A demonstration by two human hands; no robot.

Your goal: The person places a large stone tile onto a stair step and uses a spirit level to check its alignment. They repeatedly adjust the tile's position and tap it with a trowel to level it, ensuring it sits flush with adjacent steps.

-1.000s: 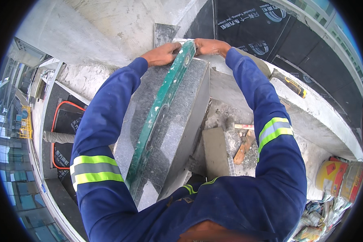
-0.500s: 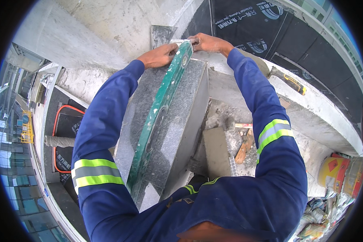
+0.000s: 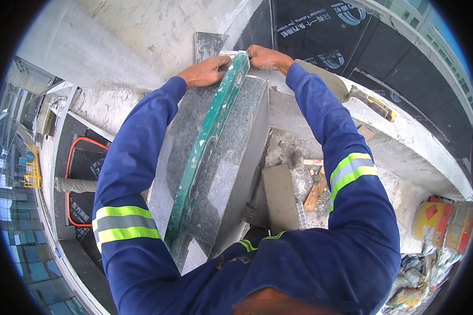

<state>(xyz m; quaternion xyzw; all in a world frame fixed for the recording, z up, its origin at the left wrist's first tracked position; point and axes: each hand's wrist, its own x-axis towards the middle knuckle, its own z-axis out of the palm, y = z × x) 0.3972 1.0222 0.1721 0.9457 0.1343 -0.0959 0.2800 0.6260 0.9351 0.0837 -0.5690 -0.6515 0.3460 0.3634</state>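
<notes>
Clock-face from picture centre. Orange bent tube at 9, grey wrapped roll crossing it. Left hand between 11 and 12: fingers bent against the left side of the level's far end; tips hidden, can't tell if gripping. Green level, paint-spattered, lies along the top of a grey stone block, running from 12 down to about 7. Right hand between 12 and 1: fingers curled at the right of the same far end; firm grasp or just touch, can't tell. Grey slab near 4 to 5, wood piece just beside, near 4. Black-and-yellow tool on ledge past 2. Yellow-and-red tub between 3 and 4.
</notes>
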